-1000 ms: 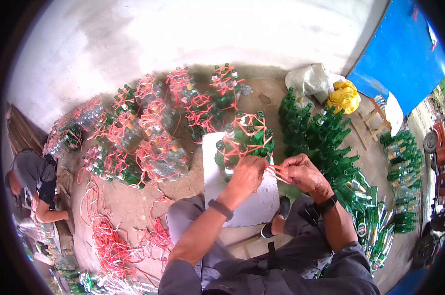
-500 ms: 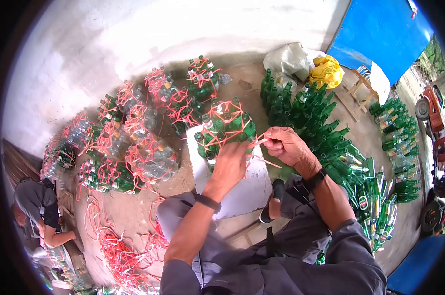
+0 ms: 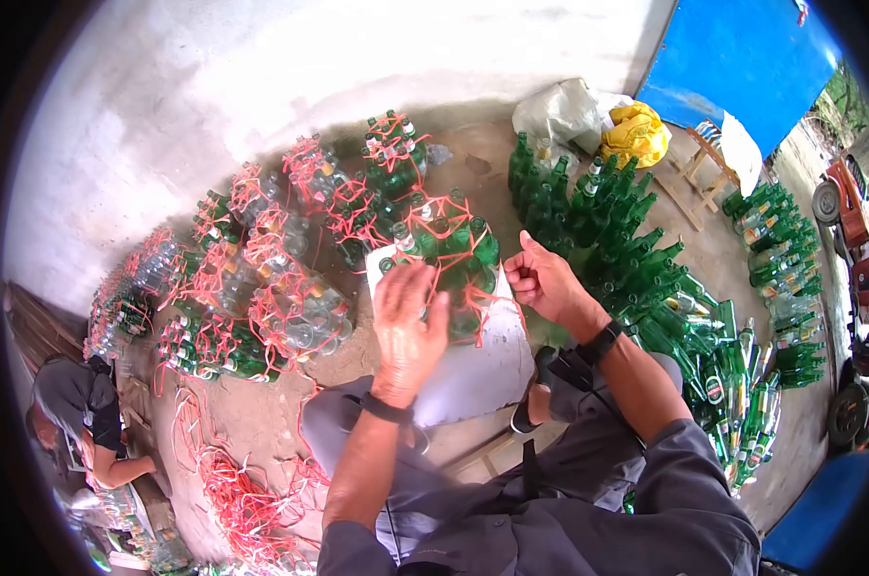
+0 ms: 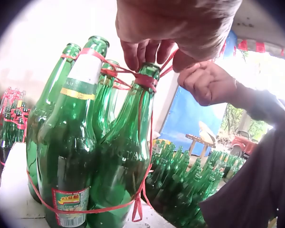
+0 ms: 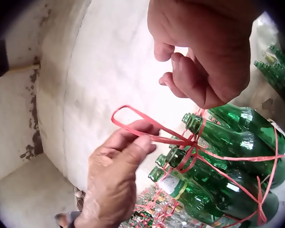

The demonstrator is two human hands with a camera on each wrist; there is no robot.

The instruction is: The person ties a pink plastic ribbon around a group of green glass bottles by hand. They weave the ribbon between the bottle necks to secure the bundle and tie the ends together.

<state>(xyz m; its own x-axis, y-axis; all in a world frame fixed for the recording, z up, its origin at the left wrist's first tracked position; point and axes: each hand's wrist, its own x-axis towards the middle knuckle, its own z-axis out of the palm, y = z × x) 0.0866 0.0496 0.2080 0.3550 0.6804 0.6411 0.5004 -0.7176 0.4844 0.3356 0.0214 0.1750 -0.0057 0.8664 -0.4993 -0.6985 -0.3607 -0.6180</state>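
Observation:
A bundle of green glass bottles (image 3: 449, 245) stands on a white block (image 3: 454, 379), with red plastic strap (image 5: 133, 114) around the necks and lower down. My left hand (image 3: 406, 322) is at the bundle's near left side. The right wrist view shows a loop of the strap reaching from the bottle necks to my left hand (image 5: 114, 175), one strand between thumb and fingers. My right hand (image 3: 550, 283) is off the bundle's right side, fingers curled and nothing visible in them. In the left wrist view it appears as a fist (image 4: 206, 83) beyond the nearest neck.
Strapped bundles of clear and green bottles (image 3: 300, 307) stand to the left. Loose green bottles (image 3: 598, 221) fill the right. A heap of red strap (image 3: 242, 499) lies on the floor. Another person (image 3: 79, 413) bends at far left. A yellow bag (image 3: 636, 134) sits near the wall.
My hands have moved apart: the left has gone left across the bottles, and the right has drawn off from the strap it pinched. The head view has shifted.

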